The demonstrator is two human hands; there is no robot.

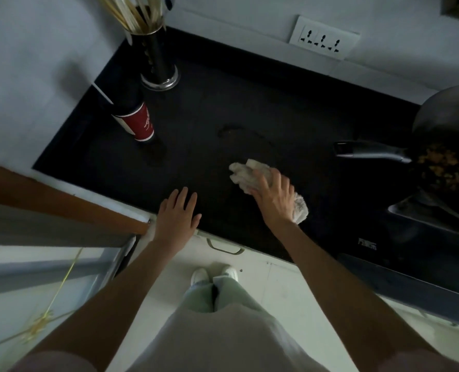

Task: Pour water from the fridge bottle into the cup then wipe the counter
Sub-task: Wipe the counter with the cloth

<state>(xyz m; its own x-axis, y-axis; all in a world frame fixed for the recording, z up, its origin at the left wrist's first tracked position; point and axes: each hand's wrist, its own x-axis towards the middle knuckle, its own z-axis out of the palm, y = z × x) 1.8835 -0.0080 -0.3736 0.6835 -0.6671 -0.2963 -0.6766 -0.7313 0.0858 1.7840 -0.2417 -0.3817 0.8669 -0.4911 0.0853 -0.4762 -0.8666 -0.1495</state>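
On the counter (249, 103), the wet smear (239, 131) lies just beyond the cloth (243, 175). The right hand (272, 198), the nearer one, presses that cloth in a curled grip; the left hand (178, 213) rests flat, fingers spread.

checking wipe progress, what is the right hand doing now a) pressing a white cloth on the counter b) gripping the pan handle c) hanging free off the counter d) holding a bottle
a: the right hand lies on a crumpled white cloth on the dark counter, while the pan handle stands apart to its right.
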